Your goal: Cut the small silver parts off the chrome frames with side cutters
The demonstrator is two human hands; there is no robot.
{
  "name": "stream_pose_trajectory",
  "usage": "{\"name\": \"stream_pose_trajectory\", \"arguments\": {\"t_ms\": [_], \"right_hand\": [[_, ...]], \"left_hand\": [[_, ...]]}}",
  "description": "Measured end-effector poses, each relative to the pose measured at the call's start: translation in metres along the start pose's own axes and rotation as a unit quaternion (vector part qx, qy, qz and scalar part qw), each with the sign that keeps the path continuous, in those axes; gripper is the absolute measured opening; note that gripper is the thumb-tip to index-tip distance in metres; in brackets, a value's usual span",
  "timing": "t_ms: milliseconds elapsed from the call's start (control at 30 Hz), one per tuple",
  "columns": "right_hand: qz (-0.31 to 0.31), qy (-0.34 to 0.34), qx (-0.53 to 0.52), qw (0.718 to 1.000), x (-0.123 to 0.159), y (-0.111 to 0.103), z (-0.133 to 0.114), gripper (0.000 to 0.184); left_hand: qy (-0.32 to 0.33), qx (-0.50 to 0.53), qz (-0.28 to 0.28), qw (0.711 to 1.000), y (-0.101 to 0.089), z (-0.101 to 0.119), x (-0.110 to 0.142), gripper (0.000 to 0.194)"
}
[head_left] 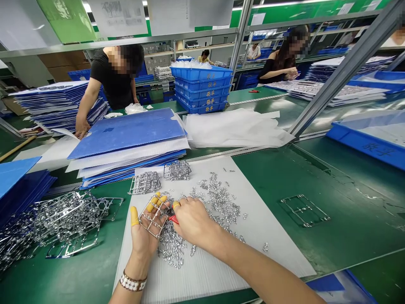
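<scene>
My left hand [144, 236], with yellow finger cots on its thumb and fingers, holds a chrome sprue frame [154, 216] tilted over the white sheet [202, 274]. My right hand [193, 219], a yellow cot on one finger, is closed around red-handled nippers [174, 219] at the frame's right side. Most of that tool is hidden by the hand. Under and beyond both hands lie many small loose chrome pieces [218, 196]. Two small stacks of chrome frames, one at the left [145, 183] and one at the right [177, 170], rest on the sheet's far edge.
A tangled heap of chrome frames [69, 217] lies at left, and a single frame [305, 210] at right. Blue boards [136, 131] are stacked ahead, near stacked blue trays [202, 90]. A metal post [344, 63] slants across the right. Co-workers [117, 76] work beyond the bench.
</scene>
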State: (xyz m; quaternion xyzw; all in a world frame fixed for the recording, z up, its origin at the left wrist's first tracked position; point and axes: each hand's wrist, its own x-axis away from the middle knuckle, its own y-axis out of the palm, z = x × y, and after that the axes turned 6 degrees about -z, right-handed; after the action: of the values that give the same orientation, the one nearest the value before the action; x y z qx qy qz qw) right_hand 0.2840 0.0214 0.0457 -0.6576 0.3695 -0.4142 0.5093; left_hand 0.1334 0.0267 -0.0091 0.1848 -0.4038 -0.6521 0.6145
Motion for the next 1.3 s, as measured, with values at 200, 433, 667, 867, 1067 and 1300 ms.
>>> {"name": "stream_pose_trajectory", "arguments": {"t_ms": [200, 433, 667, 867, 1067, 1300], "right_hand": [[-0.003, 0.0, 0.004, 1.0, -0.001, 0.002, -0.001, 0.024], [-0.004, -0.014, 0.002, 1.0, 0.001, 0.002, -0.001, 0.02], [0.002, -0.03, -0.002, 1.0, 0.006, 0.004, -0.008, 0.031], [-0.008, -0.041, -0.011, 0.999, 0.004, 0.007, -0.018, 0.03], [-0.006, -0.046, -0.012, 0.999, 0.003, 0.009, -0.019, 0.027], [-0.004, -0.061, 0.003, 0.998, 0.004, 0.01, -0.022, 0.022]], "left_hand": [[-0.004, 0.0, -0.008, 1.0, -0.002, -0.001, -0.001, 0.07], [0.002, 0.009, 0.001, 1.0, -0.001, 0.0, 0.0, 0.071], [0.019, 0.02, 0.031, 0.999, 0.0, 0.004, -0.001, 0.07], [0.024, 0.005, 0.051, 0.998, 0.002, 0.0, -0.001, 0.069], [0.037, -0.013, 0.038, 0.999, 0.001, -0.001, -0.001, 0.072], [0.043, -0.023, 0.045, 0.998, 0.001, 0.0, -0.001, 0.071]]}}
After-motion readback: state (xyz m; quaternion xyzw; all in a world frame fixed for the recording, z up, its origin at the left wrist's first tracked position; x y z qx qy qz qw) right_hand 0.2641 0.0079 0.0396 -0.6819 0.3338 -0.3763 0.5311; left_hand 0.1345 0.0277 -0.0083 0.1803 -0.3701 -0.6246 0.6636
